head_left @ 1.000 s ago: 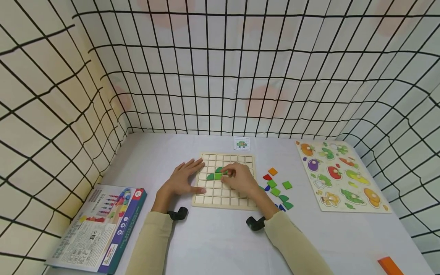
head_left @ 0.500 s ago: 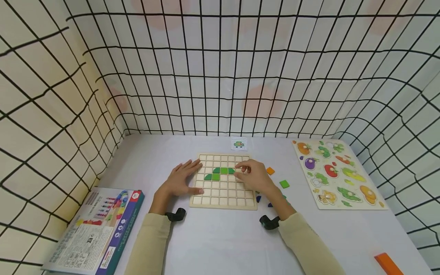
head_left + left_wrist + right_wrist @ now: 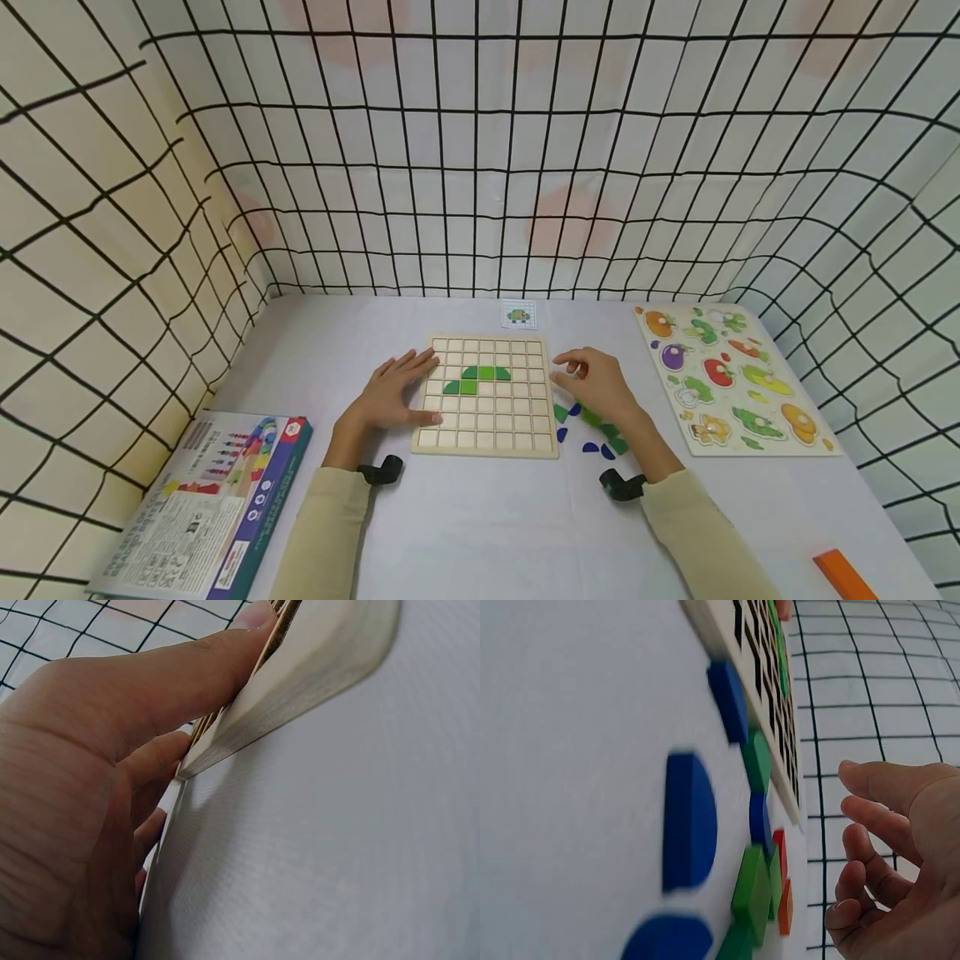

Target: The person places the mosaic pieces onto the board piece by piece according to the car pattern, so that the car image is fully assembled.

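A wooden grid board [image 3: 491, 425] lies on the white cloth. Two light green squares [image 3: 487, 372] and three dark green quarter-round pieces [image 3: 452, 387] sit in its cells, in two rows. My left hand [image 3: 393, 396] rests at the board's left edge, fingers spread; in the left wrist view its thumb [image 3: 217, 671] lies over the rim. Off the board's right side hovers my right hand [image 3: 596, 383], fingers loosely bent, holding nothing. Below it lie loose blue half-round pieces [image 3: 688, 821], green pieces [image 3: 751, 889] and an orange piece [image 3: 786, 907], partly hidden by the hand in the head view.
A small pattern card [image 3: 518, 315] lies behind the board. At right is a vegetable puzzle board [image 3: 783, 437], with an orange block [image 3: 845, 575] nearer the front. A printed box [image 3: 202, 500] lies at left. Black wire mesh [image 3: 480, 167] surrounds the table.
My right hand has left a green quarter-round piece at the right end of the upper row and moved right, off the board. My left hand has stayed at the board's edge.
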A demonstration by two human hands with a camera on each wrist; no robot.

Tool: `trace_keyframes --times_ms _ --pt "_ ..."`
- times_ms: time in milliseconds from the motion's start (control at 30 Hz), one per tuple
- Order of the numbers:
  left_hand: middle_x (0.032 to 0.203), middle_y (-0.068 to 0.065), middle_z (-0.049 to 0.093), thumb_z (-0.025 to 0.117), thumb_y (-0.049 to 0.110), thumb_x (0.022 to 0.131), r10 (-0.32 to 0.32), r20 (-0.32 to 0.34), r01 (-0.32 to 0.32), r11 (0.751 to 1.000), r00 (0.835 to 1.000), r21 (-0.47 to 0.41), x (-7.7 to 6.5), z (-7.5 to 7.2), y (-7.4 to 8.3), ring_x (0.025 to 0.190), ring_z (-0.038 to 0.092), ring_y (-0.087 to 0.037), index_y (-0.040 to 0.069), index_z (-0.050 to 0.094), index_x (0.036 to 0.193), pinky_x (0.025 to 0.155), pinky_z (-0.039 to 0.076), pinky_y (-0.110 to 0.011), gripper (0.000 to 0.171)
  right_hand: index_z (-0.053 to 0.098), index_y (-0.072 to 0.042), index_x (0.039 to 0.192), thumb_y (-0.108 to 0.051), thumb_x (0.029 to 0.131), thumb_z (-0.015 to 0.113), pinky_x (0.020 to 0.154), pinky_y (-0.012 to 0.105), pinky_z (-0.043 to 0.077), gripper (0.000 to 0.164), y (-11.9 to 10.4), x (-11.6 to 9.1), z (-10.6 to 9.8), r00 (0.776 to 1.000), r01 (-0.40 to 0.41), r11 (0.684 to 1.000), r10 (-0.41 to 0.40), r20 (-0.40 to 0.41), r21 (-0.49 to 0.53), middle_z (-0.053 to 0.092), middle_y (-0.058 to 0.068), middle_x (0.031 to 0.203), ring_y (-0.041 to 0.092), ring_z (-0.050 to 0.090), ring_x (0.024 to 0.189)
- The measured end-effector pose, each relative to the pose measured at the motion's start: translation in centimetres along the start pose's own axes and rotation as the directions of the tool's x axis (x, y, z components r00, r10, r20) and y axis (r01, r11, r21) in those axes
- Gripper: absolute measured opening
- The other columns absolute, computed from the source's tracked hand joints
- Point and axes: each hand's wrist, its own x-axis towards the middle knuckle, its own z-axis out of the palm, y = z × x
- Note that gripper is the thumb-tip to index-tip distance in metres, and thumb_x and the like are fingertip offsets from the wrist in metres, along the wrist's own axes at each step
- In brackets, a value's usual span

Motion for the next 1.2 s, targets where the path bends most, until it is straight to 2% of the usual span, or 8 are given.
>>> trace_keyframes --times_ms 167,433,667,867,1200 --pt "0.171 -0.001 0.026 0.080 0.058 0.078 -0.001 0.000 0.001 1.000 1.000 -0.002 0.0 0.1 0.0 0.160 0.018 -0.033 0.016 0.037 0.161 0.128 0.011 -0.061 0.103 0.074 -0.013 0.119 -0.030 0.095 0.076 0.072 0.032 0.045 0.030 1.7 -0.1 -1.1 0.997 -0.074 0.997 0.074 -0.006 -0.033 0.061 0.006 0.095 0.024 0.050 0.090" --pt "0.172 0.000 0.026 0.080 0.058 0.077 -0.017 0.004 0.017 1.000 1.000 0.003 0.0 0.1 -0.1 0.161 0.017 -0.032 0.017 0.036 0.162 0.129 0.010 -0.059 0.103 0.073 -0.010 0.121 -0.028 0.094 0.075 0.074 0.032 0.044 0.033 3.6 -0.3 -2.1 0.993 -0.116 0.990 0.115 -0.020 -0.074 0.064 0.010 0.102 0.025 0.051 0.094" --pt "0.171 0.000 0.026 0.081 0.058 0.078 -0.005 0.000 0.005 1.000 1.000 0.002 0.1 0.2 -0.2 0.160 0.018 -0.033 0.017 0.036 0.161 0.128 0.011 -0.060 0.103 0.069 -0.006 0.127 -0.030 0.093 0.075 0.076 0.032 0.045 0.042 4.8 -0.4 -2.3 0.989 -0.147 0.983 0.147 -0.002 -0.112 0.063 0.012 0.105 0.026 0.054 0.094" --pt "0.171 0.000 0.026 0.081 0.058 0.077 -0.007 -0.003 0.007 1.000 1.000 -0.009 0.1 0.2 -0.1 0.160 0.017 -0.033 0.017 0.036 0.161 0.128 0.010 -0.060 0.103 0.069 -0.006 0.126 -0.034 0.092 0.077 0.076 0.032 0.044 0.045 5.1 -0.4 -2.4 0.982 -0.186 0.974 0.188 0.004 -0.130 0.062 0.012 0.104 0.026 0.054 0.094" --pt "0.171 -0.002 0.027 0.081 0.057 0.078 0.011 -0.012 -0.011 1.000 1.000 -0.006 0.1 0.3 -0.2 0.160 0.018 -0.034 0.015 0.037 0.161 0.128 0.011 -0.061 0.103 0.072 -0.006 0.119 -0.027 0.093 0.072 0.076 0.033 0.043 0.034 4.9 -0.3 -2.5 0.979 -0.201 0.974 0.203 0.004 -0.108 0.061 0.012 0.102 0.027 0.053 0.094"
